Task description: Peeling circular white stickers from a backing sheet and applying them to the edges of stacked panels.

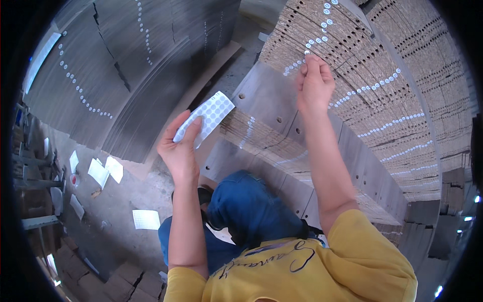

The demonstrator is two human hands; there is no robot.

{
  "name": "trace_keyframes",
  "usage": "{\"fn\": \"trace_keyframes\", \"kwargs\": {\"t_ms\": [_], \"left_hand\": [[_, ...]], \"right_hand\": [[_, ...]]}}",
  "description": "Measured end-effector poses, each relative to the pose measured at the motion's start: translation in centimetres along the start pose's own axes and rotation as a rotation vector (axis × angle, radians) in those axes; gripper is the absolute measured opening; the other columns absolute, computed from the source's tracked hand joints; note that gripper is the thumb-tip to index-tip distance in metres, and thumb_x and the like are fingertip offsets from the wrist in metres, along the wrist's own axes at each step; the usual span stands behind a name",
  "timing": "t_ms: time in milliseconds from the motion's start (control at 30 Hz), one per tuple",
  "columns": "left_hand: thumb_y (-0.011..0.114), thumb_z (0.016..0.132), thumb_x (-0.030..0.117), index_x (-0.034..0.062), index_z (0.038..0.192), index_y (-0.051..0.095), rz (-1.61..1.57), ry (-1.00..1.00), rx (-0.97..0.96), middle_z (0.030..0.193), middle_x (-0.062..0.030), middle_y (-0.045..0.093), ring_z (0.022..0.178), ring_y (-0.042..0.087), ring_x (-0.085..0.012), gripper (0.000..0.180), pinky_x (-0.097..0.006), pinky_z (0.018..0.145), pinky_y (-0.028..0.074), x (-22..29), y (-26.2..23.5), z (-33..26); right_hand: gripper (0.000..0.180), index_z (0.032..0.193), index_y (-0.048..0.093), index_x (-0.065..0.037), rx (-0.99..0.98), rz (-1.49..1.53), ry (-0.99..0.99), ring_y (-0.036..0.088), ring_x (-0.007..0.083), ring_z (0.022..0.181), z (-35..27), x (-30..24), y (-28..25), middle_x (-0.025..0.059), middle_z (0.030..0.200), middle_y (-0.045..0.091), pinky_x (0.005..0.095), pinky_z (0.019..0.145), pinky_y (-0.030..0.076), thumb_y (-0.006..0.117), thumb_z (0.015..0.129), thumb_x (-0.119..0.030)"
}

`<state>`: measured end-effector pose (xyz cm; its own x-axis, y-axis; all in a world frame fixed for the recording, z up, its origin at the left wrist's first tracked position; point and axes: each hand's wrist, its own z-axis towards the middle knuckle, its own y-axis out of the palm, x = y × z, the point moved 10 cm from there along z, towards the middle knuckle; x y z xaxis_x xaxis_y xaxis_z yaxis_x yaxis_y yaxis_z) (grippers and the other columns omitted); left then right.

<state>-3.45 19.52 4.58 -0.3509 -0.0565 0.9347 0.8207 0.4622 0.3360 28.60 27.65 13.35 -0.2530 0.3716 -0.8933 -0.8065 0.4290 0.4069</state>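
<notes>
Item: sticker-dotting of stacked cardboard, one moment, seen from the head. Left hand (178,151): raised, thumb and fingers pinched on the lower end of a sticker sheet (207,117), a white backing strip carrying rows of small round white stickers, held clear of the stacks. Right hand (314,83): stretched up to the brown cardboard stack (352,65), fingertips bunched together and pressing at the top edge of one perforated sheet, where a curved row of white dots (307,60) already runs. Step in hand, by judgement: a dot is being seated on the stack edge. Next move would call for peeling a fresh sticker from the sheet and placing it on the adjoining card in line with the row. A second, grey stack (115,75) to the left bears similar dot rows; loose backing sheets (105,171) lie on the concrete floor (115,221). Poorly seen: the sticker under the right fingertips is covered, so whether one is there cannot be told; the stack edges bend and blur toward the rim, and the lower stack is hidden behind the blue-trousered knee (246,201).
</notes>
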Motion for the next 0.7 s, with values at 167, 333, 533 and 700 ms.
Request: {"fn": "trace_keyframes", "kwargs": {"t_ms": [167,333,533,700], "left_hand": [[0.075,0.069,0.000,-0.0009,0.098,0.066,-0.045,-0.006,-0.019,0.096,-0.0114,0.064,0.087,0.061,-0.0161,0.030,-0.026,0.078,0.047,0.6,-0.3,-0.6],[0.074,0.069,0.000,-0.0019,0.100,0.064,-0.039,-0.010,-0.057,0.095,-0.0113,0.064,0.085,0.062,-0.0167,0.032,-0.027,0.079,0.048,0.6,-0.3,-0.9],[0.075,0.068,-0.001,-0.0012,0.096,0.066,-0.061,-0.039,-0.071,0.093,-0.0113,0.065,0.083,0.062,-0.0156,0.030,-0.026,0.076,0.049,0.2,-0.1,-1.1],[0.077,0.067,-0.001,-0.0005,0.095,0.067,-0.109,-0.088,-0.087,0.092,-0.0102,0.065,0.083,0.061,-0.0160,0.030,-0.027,0.077,0.048,-0.4,0.0,-1.2]], "right_hand": [[0.008,0.087,0.055,0.001,0.124,-0.008,-0.109,0.043,0.0100,0.044,0.5,0.0,0.4,0.0031,0.059,0.048,0.0230,0.037,0.032,0.054,0.083,-0.006],[0.009,0.087,0.055,0.003,0.179,-0.016,-0.171,0.046,0.0105,0.045,0.3,0.2,0.0,0.0052,0.062,0.052,0.0229,0.039,0.035,0.053,0.084,-0.005],[0.009,0.086,0.054,0.004,0.232,-0.169,-0.351,0.048,0.0089,0.044,0.4,-0.3,0.3,0.0050,0.057,0.052,0.0221,0.039,0.037,0.051,0.083,-0.004],[0.008,0.080,0.053,0.004,0.292,-0.116,-0.482,0.048,0.0092,0.043,0.4,-0.6,0.1,0.0051,0.055,0.052,0.0230,0.037,0.037,0.051,0.083,-0.004]]}}
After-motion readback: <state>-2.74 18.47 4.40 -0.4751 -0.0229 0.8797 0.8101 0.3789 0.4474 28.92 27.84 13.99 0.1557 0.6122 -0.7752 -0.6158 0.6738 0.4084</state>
